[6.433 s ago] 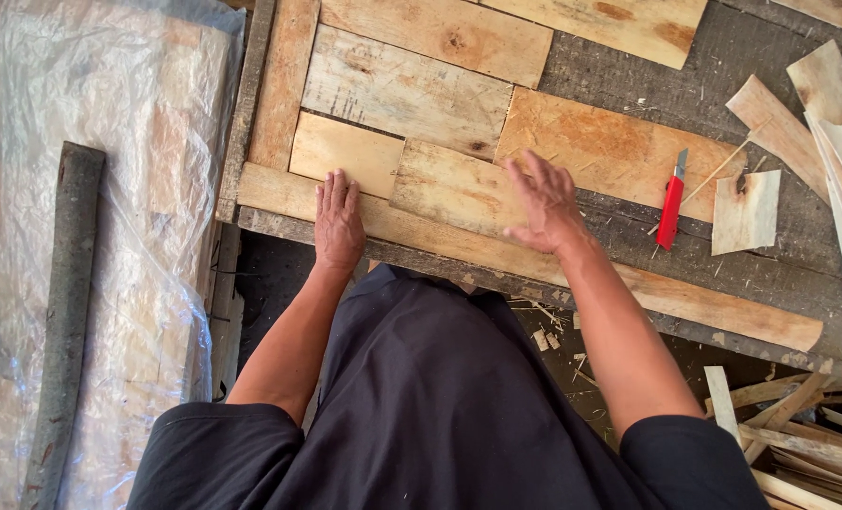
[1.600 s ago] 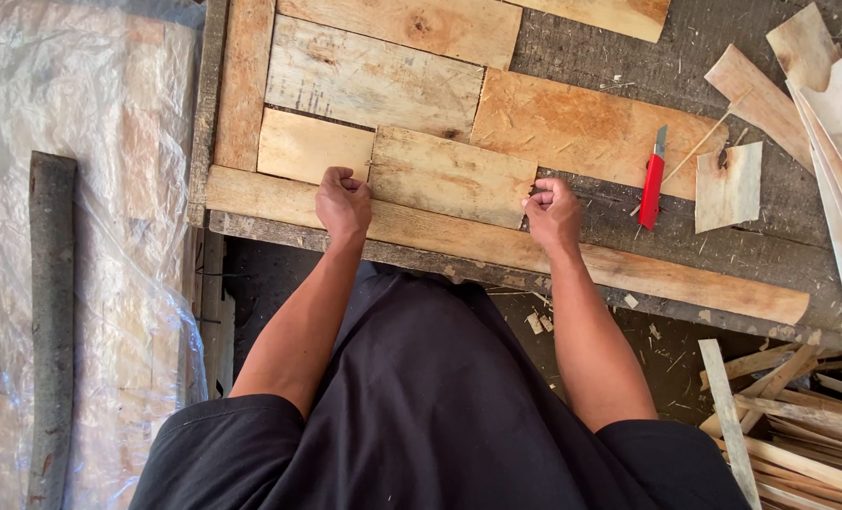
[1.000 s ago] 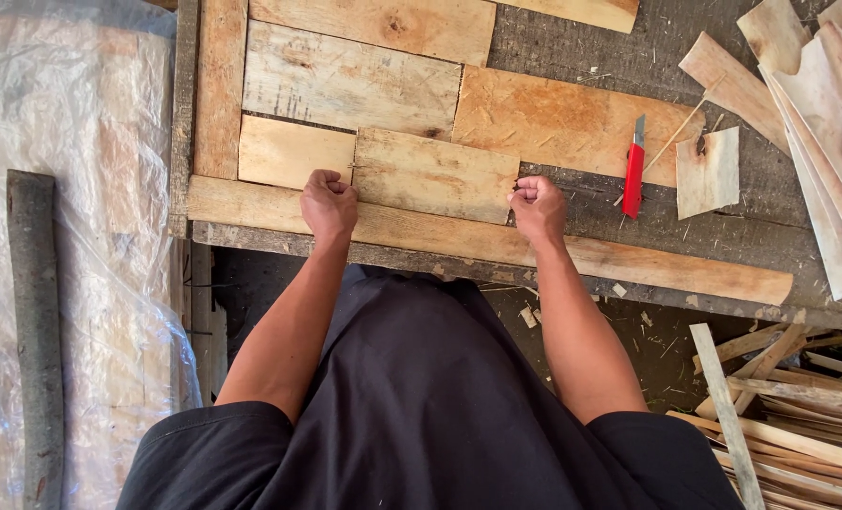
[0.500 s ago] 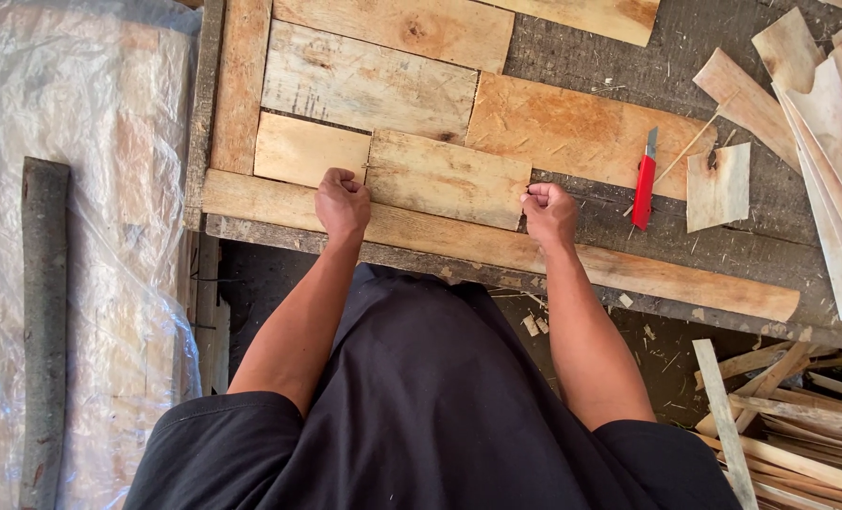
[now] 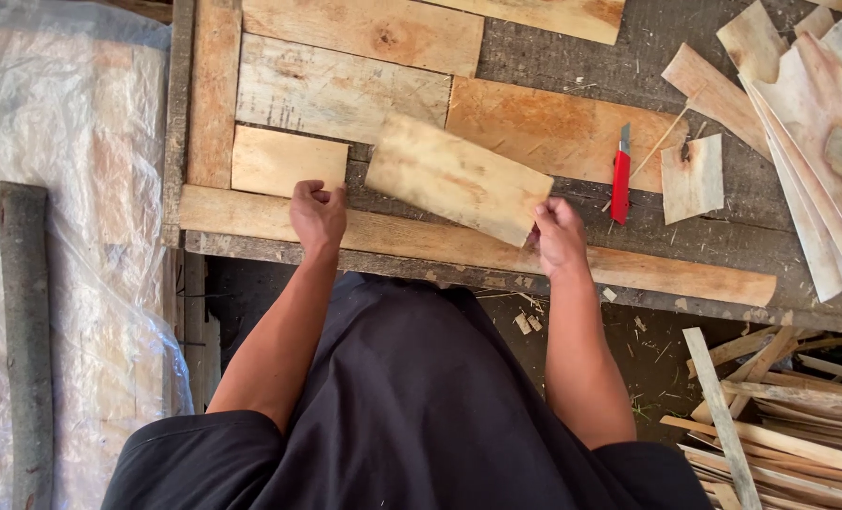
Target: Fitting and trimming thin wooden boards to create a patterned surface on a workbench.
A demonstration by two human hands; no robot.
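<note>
While plank (image 5: pixel 457 178) hangs tilted over frame gap:
R hand (image 5: pixel 561 236): pinches plank's near-right corner.
L hand (image 5: pixel 317 212): fisted on rail (image 5: pixel 251 215), holds nothing.
Tip: square plank w/ neighbours, lower flat.

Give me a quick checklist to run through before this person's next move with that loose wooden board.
1. Right hand grips the tilted board at its near right corner: ok.
2. Left hand is off that board, resting fisted on the long bottom strip: ok.
3. Gap beside the small square board is open: ok.
4. Red utility knife lies apart from both hands: ok.
5. Knife blade retracted: cannot tell.
</note>
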